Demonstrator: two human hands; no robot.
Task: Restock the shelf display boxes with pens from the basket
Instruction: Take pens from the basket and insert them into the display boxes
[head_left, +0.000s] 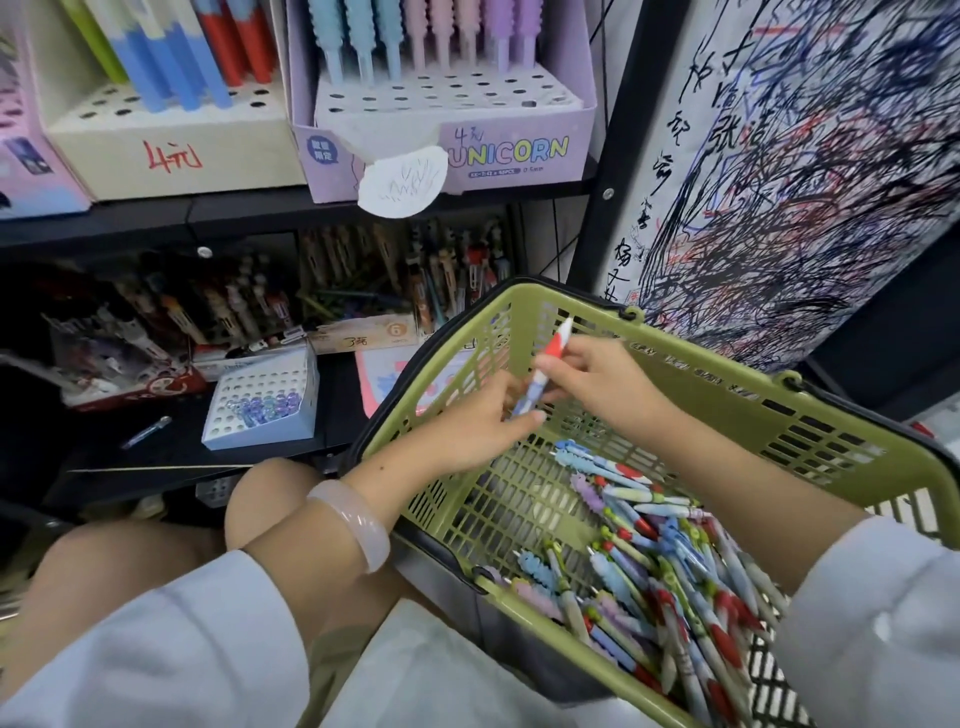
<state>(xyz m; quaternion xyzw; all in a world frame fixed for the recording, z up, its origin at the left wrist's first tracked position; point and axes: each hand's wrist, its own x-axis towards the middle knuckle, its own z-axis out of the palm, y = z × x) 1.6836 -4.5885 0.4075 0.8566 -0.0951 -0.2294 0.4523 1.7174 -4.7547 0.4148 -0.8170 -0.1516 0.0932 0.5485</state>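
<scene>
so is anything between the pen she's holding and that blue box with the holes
The basket's far wall stands between the pen and the blue box; lifted over the rim, nothing else visible blocks it.

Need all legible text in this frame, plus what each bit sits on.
"UNICORN": front of the lilac display box.
"0.5mm": small print under it, same box.
"4元": handwritten above "UNICORN".
"4元": red handwriting on the cream display box.
"6": round mark on the lower-shelf box strip; the handwriting beside it is unclear.
Blue badge on the lilac box: too blurred.
Scribbled test sheet: handwritten characters, not reliably readable.
Green basket rim lettering: too small.
</scene>
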